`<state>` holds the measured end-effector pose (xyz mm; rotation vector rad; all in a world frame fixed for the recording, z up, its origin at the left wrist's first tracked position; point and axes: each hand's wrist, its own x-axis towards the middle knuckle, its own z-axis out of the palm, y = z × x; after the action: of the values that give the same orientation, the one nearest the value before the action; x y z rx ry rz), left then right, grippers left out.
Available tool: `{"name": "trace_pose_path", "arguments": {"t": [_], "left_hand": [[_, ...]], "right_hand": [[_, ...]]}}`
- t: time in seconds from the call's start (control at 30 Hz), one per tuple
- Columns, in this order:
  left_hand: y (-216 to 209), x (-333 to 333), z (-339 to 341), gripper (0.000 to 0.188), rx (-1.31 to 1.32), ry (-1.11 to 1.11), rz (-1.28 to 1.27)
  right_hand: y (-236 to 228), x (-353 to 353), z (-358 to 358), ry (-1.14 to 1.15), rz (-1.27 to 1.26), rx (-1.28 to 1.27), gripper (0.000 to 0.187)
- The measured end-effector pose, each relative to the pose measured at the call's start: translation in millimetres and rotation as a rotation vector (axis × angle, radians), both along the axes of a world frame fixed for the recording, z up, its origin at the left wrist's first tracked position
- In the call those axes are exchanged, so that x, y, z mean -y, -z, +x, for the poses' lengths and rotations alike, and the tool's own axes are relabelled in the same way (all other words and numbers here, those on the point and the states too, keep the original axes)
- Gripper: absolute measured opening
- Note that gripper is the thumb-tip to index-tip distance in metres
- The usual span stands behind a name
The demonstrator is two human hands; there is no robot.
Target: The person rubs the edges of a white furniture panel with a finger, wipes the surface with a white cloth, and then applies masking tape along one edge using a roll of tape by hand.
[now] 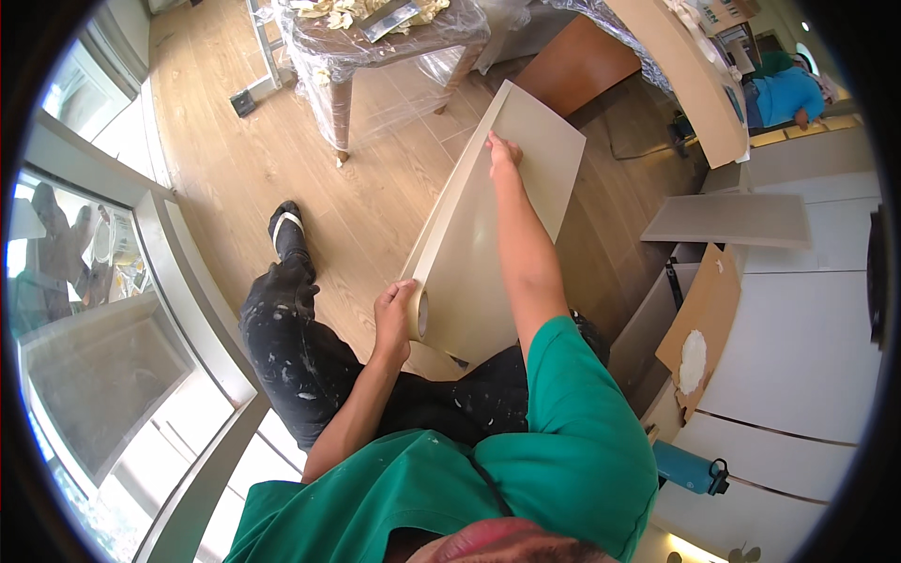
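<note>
A beige flat panel (474,253) leans at a slant in front of me, its lower end near my legs. In my left hand (392,314), a roll of tape (416,321) sits against the panel's left edge, fingers closed round it. Farther up that same edge is my right hand (504,152), arm stretched out, with fingers bent over the rim and pressed to it. A narrow paler strip follows the edge between the hands; I cannot tell whether it is tape.
A plastic-wrapped table (347,42) with shavings and a flat blade tool stands ahead. Left is a framed glass door (103,310). To the right are cardboard (694,347), a loose light panel (727,220), a teal bottle (690,467) and a person in blue (786,97).
</note>
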<state>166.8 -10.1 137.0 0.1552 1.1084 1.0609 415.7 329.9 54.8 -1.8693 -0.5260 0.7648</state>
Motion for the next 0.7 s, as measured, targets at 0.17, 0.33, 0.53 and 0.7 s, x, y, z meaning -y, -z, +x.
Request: {"name": "trace_pose_path", "arguments": {"t": [0.17,0.33,0.53,0.7], "left_hand": [[21.1,6.6,1.4,0.018,-0.046,0.000,0.011],[22.8,10.6,7.0,0.019,-0.046,0.021,-0.014],[11.5,10.5,6.6,0.021,-0.066,-0.024,-0.031],[13.2,9.9,9.1,0.021,-0.059,-0.043,-0.050]], "right_hand": [[-2.6,0.5,-10.6,-0.090,-0.035,-0.081,0.038],[0.5,6.2,-6.8,-0.084,-0.017,-0.056,0.044],[-9.1,7.1,-15.5,-0.072,-0.093,0.037,0.049],[-7.9,6.9,-16.7,-0.096,-0.110,0.135,0.045]]}}
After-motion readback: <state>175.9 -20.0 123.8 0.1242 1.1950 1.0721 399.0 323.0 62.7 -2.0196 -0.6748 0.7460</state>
